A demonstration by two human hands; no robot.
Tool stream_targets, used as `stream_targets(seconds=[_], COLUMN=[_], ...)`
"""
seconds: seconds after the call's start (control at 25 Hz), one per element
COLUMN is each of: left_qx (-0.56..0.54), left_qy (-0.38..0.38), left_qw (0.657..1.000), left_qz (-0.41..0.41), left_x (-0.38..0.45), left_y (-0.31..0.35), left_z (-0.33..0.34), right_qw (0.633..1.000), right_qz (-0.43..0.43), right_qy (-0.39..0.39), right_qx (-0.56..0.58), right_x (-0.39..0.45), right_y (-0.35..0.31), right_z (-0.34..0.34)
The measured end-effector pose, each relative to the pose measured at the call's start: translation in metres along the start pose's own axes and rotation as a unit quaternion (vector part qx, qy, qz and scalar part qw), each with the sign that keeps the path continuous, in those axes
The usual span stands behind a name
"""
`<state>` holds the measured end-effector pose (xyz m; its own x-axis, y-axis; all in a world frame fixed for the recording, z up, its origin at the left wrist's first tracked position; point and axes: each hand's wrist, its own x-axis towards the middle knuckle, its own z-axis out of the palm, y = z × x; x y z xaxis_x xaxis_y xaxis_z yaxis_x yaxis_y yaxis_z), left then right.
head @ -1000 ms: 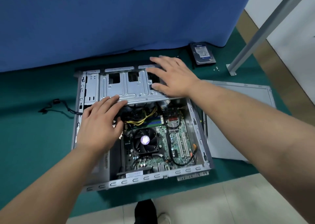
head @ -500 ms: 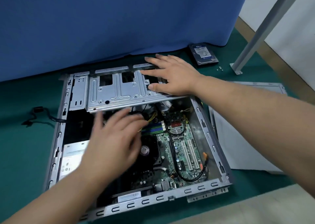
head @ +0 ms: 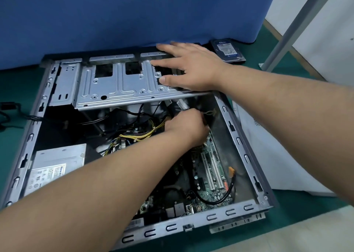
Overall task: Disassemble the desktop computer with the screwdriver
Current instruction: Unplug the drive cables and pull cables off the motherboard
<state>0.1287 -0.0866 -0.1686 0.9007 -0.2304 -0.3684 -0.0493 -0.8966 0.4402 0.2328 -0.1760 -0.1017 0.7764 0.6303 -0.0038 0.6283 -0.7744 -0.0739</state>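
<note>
**Head view: both our hands inside the open case**

Head camera shows our desktop computer case lying open on the green mat. Our right hand rests flat, fingers straight, on the metal drive cage at the case's far side. Our left hand reaches under that cage, fingers curled among the cables above the motherboard; we cannot tell what it grips. A hard drive lies beyond the case.
</note>
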Motion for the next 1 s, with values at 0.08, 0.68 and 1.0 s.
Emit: stream_targets(seconds=[0.08, 0.68, 1.0], left_qx=[-0.042, -0.056, -0.048], left_qy=[0.006, 0.032, 0.021], left_qw=[0.999, 0.997, 0.998], left_qz=[-0.029, -0.053, -0.024], left_x=[0.008, 0.01, 0.017], left_y=[0.001, 0.008, 0.004], left_z=[-0.001, 0.0, 0.003], right_qw=[1.0, 1.0, 1.0], right_qz=[0.002, 0.018, 0.024], right_qy=[0.0, -0.008, -0.01], right_qx=[-0.001, 0.002, 0.01], right_x=[0.0, -0.004, -0.003], right_y=[-0.002, -0.008, -0.008], right_z=[-0.001, -0.006, -0.006])
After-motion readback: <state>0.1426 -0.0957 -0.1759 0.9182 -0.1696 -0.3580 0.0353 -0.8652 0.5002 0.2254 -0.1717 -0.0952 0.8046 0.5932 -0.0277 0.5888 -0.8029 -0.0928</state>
